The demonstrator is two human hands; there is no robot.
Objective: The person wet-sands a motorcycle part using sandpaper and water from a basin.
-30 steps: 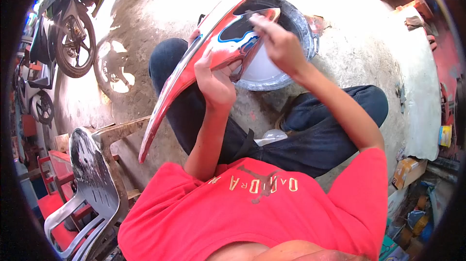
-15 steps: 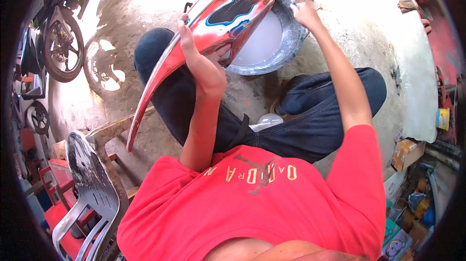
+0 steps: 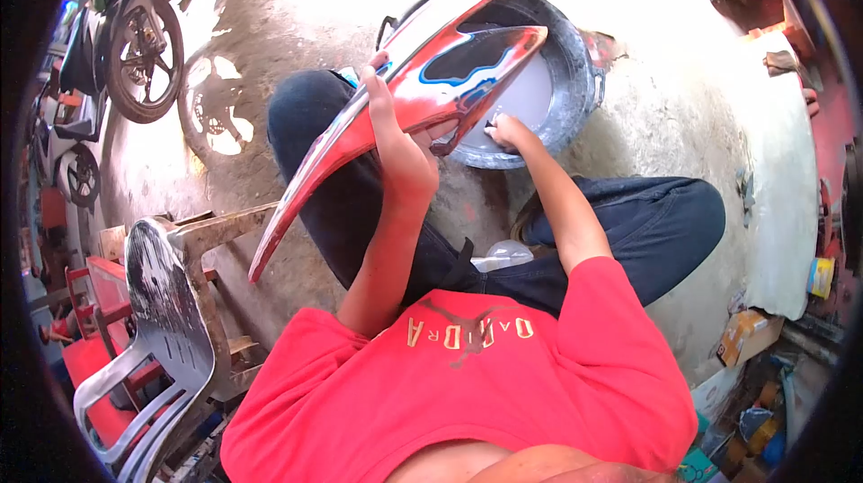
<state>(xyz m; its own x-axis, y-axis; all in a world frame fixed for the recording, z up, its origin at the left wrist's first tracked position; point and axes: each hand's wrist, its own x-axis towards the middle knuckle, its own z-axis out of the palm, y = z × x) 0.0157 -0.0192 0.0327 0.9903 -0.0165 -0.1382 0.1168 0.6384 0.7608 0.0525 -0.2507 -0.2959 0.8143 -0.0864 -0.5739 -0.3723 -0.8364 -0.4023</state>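
Observation:
My left hand (image 3: 403, 146) grips a long, curved motorcycle body panel (image 3: 395, 88), tilted with its narrow tail toward me. The panel is red, with worn patches showing white, blue-edged and black layers. Behind its wide end stands a dark round basin (image 3: 575, 70) of cloudy whitish water (image 3: 530, 98). Over the near part of that water is my right hand (image 3: 511, 134), fingers closed around a small dark thing that I cannot make out. The panel hides the basin's left part.
My bent legs in dark jeans (image 3: 661, 218) flank the basin. A worn plastic chair (image 3: 175, 339) stands at lower left, and a motorcycle (image 3: 144, 52) at upper left. To the right lie a pale board (image 3: 780, 204) and a cardboard box (image 3: 751, 337).
My right hand has moved from the basin's far right rim down and left, over the water at its near side. My left hand still holds the panel. The view has shifted slightly.

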